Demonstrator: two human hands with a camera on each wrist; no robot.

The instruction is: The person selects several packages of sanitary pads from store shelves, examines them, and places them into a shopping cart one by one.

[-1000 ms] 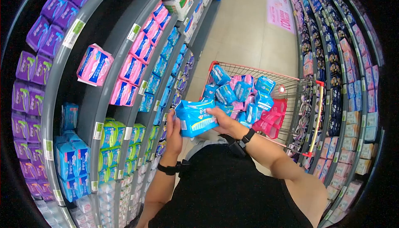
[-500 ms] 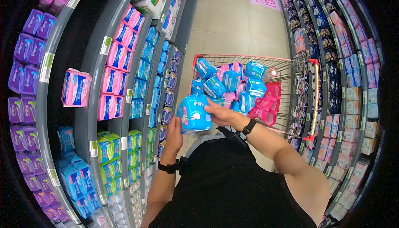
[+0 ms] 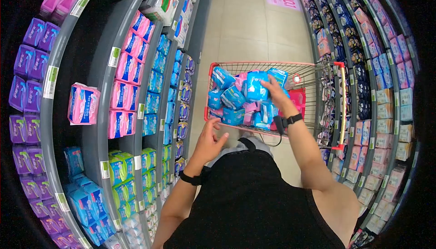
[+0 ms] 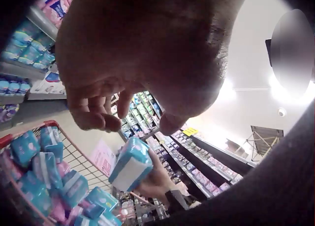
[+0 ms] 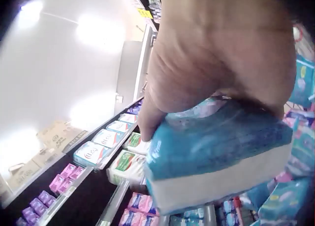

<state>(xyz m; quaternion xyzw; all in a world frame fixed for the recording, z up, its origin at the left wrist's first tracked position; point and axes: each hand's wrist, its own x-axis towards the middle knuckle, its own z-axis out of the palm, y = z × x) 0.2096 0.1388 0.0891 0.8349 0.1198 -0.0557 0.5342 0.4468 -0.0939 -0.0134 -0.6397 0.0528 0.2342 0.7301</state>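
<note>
My right hand (image 3: 278,94) grips a blue pack of sanitary pads (image 3: 255,87) over the shopping cart (image 3: 290,63). In the right wrist view the thumb and fingers straddle the pack (image 5: 221,167), whose lower side is white. Similar blue packs (image 3: 232,97) and some pink ones lie heaped in the cart's left end. My left hand (image 3: 209,144) is empty, its fingers loosely bent, near the cart's front left corner. The left wrist view shows that hand (image 4: 142,54) large, with the held pack (image 4: 132,164) beyond it.
Shelves of pads line the aisle's left, with a lone pink pack (image 3: 84,103), stacked blue packs (image 3: 88,206) and purple packs (image 3: 32,65). More stocked shelves (image 3: 383,112) run along the right, close to the cart's handle (image 3: 343,108). A red bag (image 3: 297,96) lies in the cart.
Both hands held the blue pack in front of the body, turning it. The left hand has since let go, and the right hand has carried the pack forward over the cart's heap.
</note>
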